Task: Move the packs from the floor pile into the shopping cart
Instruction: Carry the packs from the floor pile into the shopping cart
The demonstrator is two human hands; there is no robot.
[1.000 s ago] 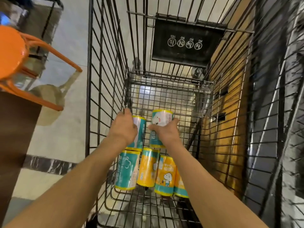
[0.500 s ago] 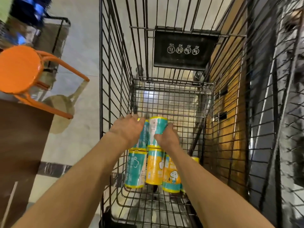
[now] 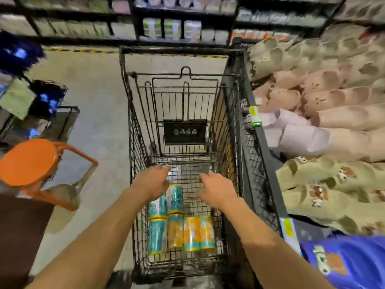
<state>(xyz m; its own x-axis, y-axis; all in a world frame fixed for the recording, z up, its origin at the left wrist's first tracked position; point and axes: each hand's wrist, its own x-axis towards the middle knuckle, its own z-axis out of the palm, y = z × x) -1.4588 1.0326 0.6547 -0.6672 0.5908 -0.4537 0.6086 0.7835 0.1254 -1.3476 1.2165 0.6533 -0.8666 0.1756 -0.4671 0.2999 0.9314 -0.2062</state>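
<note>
head view: hands let go, six packs now in the cart

head view shows both hands lifted clear of the load. a second ago each one gripped a pack low in the shopping cart (image 3: 233, 142); now the left hand (image 3: 153, 182) and the right hand (image 3: 216, 189) hover above the basket with fingers loosely spread, holding nothing. the two packs they carried, the rear packs (image 3: 167, 200), lie on the wire floor touching the front row of packs (image 3: 181, 233), which sits nearest the person. the camera has also tipped up, bringing the store shelves (image 3: 173, 28) and a stack of soft goods (image 3: 333, 101) into sight beside the cart. judged from this, one delivery is finished and the hands are free to fetch more; the floor pile itself is not in view, so what remains cannot be told.
</note>
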